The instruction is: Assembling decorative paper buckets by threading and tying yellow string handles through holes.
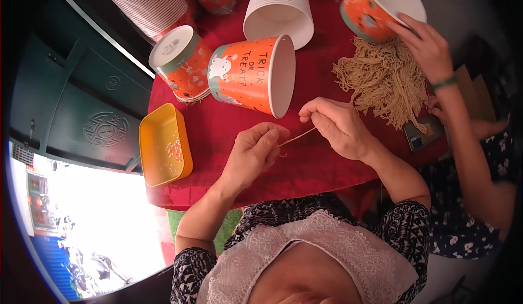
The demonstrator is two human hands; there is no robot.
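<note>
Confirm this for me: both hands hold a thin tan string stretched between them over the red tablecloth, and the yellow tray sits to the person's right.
One detail is wrong. The head view shows the yellow tray on the person's left, at the table's edge. The rest holds: the left hand and right hand hold a thin tan string stretched between them over the red tablecloth.

left hand (pixel 253 151): grip pinched, fingers curled | right hand (pixel 338 127): grip pinched, knuckles up | forearms bent inward
</note>
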